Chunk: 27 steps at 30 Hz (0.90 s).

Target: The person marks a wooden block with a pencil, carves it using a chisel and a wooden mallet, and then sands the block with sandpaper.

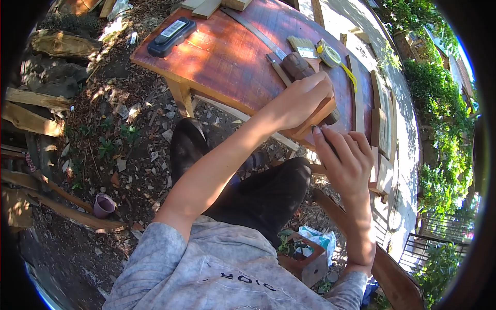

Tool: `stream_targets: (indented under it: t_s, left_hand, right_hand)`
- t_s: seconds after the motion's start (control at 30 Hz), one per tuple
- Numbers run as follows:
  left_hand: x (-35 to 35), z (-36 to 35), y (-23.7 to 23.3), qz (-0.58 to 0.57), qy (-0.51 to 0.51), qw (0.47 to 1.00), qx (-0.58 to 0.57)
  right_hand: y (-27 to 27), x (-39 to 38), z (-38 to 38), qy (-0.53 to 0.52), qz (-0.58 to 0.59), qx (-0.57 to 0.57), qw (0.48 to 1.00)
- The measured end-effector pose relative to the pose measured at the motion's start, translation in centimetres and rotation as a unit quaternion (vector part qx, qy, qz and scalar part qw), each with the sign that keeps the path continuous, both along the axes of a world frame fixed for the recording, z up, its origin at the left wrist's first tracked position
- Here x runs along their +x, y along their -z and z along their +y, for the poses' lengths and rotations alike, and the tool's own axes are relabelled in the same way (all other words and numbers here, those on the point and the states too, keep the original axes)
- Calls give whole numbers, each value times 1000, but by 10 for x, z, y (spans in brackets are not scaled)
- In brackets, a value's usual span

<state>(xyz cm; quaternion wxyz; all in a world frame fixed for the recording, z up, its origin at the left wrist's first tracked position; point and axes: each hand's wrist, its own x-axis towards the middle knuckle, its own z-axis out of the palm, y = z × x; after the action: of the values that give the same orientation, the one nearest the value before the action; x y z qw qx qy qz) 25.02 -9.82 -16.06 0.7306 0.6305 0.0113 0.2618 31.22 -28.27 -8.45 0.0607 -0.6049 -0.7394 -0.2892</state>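
Observation:
My left hand (305, 101) grips a reddish-brown wooden block (319, 114) over the near edge of the table, fingers wrapped over its top. Close below it is my right hand (349, 160), its fingers curled around a slim dark object that is mostly hidden; the thumb tip is by the block's lower edge. Just beyond the left hand lies a dark brown, rounded wooden piece (295, 65). A flat brush (305, 48) and a yellow tape measure (329, 53) with a yellow strap are farther back.
The reddish table (222, 67) carries a long metal ruler (256, 32), a black case with a label (172, 36) and wooden strips (356, 93). A purple pot (104, 205) sits on the littered ground at left. Logs (64, 43) lie beyond.

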Motion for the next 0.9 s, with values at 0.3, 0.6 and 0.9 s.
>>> stream_targets:
  t_s: [0.3,0.6,0.9]
  left_hand:
    - [-3,-7,-10,77,47,996,11]
    - [-9,-4,-19,101,100,990,-14]
    - [-4,-7,-13,76,84,994,-12]
  right_hand:
    - [11,6,-6,35,9,9,999]
    - [13,-3,-4,40,6,15,999]
    - [26,-3,-5,37,-2,25,999]
